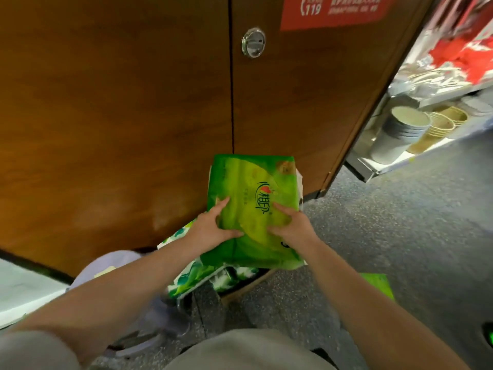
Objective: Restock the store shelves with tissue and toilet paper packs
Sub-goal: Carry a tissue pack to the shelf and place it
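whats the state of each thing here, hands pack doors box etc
green tissue pack: held up in both hands, above the box
left hand: grips the pack's left edge
right hand: grips the pack's right edge
cardboard box: open, on the floor
wooden doors: closed
paper cups: stacked on the shelf

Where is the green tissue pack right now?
In the head view, the green tissue pack sits centre frame, held between the left hand and right hand, before the wooden door.
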